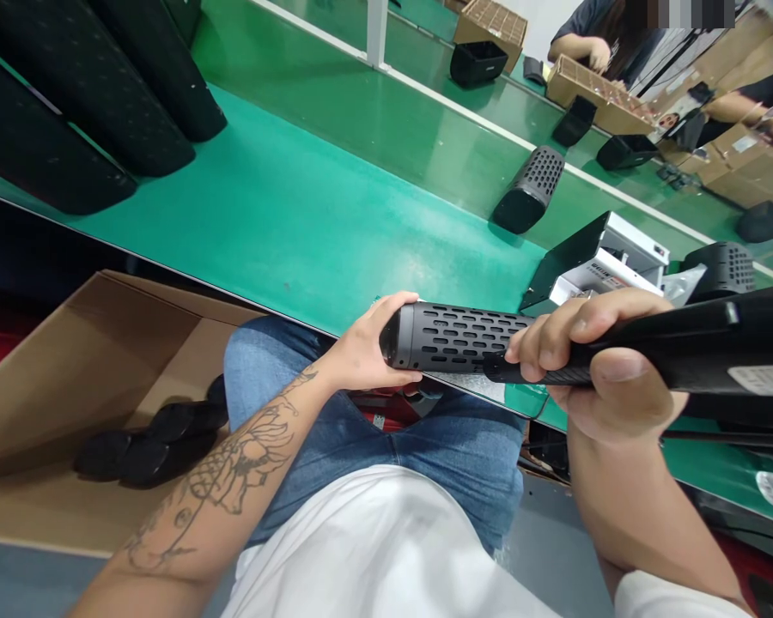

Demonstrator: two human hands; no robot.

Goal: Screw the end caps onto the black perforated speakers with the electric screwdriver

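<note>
Cupping one end of the housing [454,330] with thumb and fingers parted, the left hand [367,343] sits at the near edge of the bench [264,215]; the right hand [609,369], curled round a tool [696,339], overlaps the other end, both long axes roughly along that edge.

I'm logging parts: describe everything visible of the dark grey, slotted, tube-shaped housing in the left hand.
The housing looks like matte plastic or metal, with rows of elongated holes and a smooth band near one end. It lies sideways at the near edge of the green tabletop. The bare left hand grips the banded end; the right hand and its long black tool hide the other.
</note>
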